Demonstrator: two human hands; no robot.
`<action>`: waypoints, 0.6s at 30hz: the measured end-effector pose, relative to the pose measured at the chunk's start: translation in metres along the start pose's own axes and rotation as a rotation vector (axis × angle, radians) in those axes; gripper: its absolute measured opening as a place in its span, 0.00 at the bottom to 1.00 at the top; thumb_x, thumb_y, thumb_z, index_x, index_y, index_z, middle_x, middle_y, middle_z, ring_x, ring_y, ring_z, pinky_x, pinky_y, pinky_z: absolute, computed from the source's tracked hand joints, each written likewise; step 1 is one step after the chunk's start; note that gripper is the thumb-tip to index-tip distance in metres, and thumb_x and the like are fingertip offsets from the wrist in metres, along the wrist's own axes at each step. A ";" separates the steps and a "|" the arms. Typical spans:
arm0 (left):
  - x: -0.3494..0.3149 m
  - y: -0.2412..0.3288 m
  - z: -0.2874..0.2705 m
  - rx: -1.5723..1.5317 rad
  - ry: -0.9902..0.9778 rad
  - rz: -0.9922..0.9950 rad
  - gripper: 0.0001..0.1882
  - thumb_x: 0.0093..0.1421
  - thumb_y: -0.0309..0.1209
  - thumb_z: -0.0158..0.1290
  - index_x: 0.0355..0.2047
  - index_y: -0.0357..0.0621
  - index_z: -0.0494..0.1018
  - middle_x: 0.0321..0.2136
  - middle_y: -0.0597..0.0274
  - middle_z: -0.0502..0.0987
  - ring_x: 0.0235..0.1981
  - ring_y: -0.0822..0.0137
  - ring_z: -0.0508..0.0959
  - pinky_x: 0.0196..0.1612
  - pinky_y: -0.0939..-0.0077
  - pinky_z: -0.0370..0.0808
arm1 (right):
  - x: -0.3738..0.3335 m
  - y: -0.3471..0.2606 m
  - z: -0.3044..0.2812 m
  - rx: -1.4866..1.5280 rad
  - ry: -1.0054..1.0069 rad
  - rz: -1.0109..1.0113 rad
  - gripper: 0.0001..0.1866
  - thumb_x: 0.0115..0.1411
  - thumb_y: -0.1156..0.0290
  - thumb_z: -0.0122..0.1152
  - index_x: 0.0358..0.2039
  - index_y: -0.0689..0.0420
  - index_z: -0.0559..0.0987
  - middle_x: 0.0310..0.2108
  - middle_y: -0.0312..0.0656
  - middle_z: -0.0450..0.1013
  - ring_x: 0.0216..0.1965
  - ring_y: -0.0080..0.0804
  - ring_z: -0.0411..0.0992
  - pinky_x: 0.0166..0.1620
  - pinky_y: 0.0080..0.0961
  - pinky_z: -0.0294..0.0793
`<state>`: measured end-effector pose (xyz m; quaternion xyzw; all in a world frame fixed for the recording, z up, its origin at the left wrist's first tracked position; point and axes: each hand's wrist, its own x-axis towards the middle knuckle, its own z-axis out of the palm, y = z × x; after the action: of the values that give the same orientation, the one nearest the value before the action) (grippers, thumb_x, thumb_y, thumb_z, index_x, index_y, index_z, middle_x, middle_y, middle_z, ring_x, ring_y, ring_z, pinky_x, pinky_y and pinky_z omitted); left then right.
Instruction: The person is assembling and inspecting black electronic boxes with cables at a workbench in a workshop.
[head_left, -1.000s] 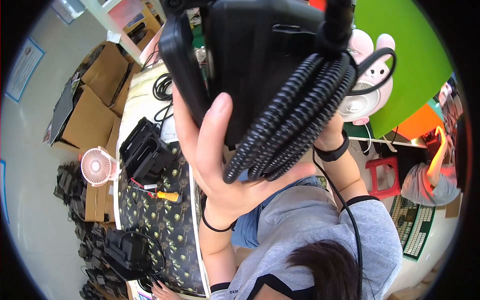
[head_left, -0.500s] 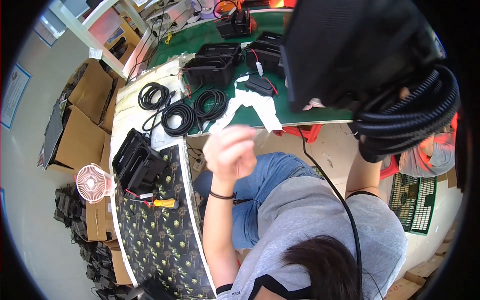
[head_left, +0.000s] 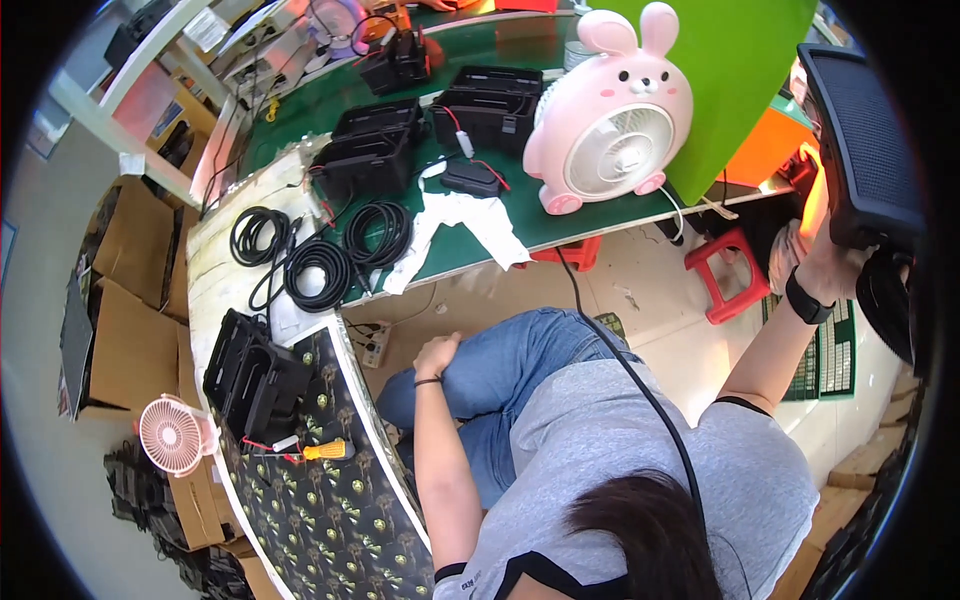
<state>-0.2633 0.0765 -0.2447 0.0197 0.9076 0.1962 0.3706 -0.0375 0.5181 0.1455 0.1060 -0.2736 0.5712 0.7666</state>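
So the right hand (head_left: 838, 270) is way out to the side with a black box (head_left: 868, 145), over at the far right of the view and off the bench (head_left: 290, 125) completely. It's clasped round the lower end, and most of the fingers are hidden, so I can't tell the exact grip. My guess is it's held low because a bundle of black cable (head_left: 888, 310) hangs there too, and one hand can steady both. Holding it at arm's length probably keeps it clear of the pink bunny fan (head_left: 620, 125).

Left hand (head_left: 437, 355) just rests on the bent knee (head_left: 455, 372), fingers close together, nothing visible in it. I can't tell how far they're curled.

The box itself is matte black, boxy with rounded corners, and a raised rim runs round a finely textured panel that has a bluish sheen. The lens edge bends its shape a bit. The cable below is dark, and its loops are hard to separate.

The cables on the bench (head_left: 400, 235) are wound in loops, likely to stop tangling beside the open black cases (head_left: 370, 150).
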 end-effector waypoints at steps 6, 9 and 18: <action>0.027 -0.006 -0.001 -0.065 -0.063 0.017 0.30 0.58 0.59 0.42 0.49 0.56 0.79 0.55 0.52 0.74 0.59 0.52 0.70 0.62 0.61 0.64 | 0.027 -0.020 -0.071 -0.232 0.154 0.020 0.36 0.49 0.51 0.69 0.55 0.58 0.73 0.58 0.44 0.69 0.60 0.46 0.65 0.65 0.54 0.57; 0.026 -0.003 -0.003 -0.032 -0.035 -0.021 0.31 0.57 0.59 0.42 0.49 0.55 0.79 0.55 0.51 0.74 0.59 0.51 0.71 0.61 0.62 0.65 | 0.046 -0.026 -0.152 -0.321 0.176 0.193 0.36 0.50 0.51 0.68 0.56 0.57 0.73 0.58 0.43 0.69 0.60 0.44 0.65 0.65 0.52 0.58; 0.010 -0.007 -0.009 -0.051 0.038 -0.052 0.30 0.58 0.56 0.43 0.51 0.50 0.77 0.55 0.46 0.73 0.58 0.48 0.71 0.61 0.59 0.65 | 0.022 -0.031 -0.355 -0.427 0.375 0.455 0.33 0.54 0.51 0.65 0.58 0.52 0.72 0.60 0.40 0.68 0.60 0.40 0.66 0.63 0.46 0.64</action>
<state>-0.2757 0.0691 -0.2481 -0.0173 0.9093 0.2100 0.3589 0.1021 0.6942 -0.1321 -0.2266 -0.2578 0.6668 0.6615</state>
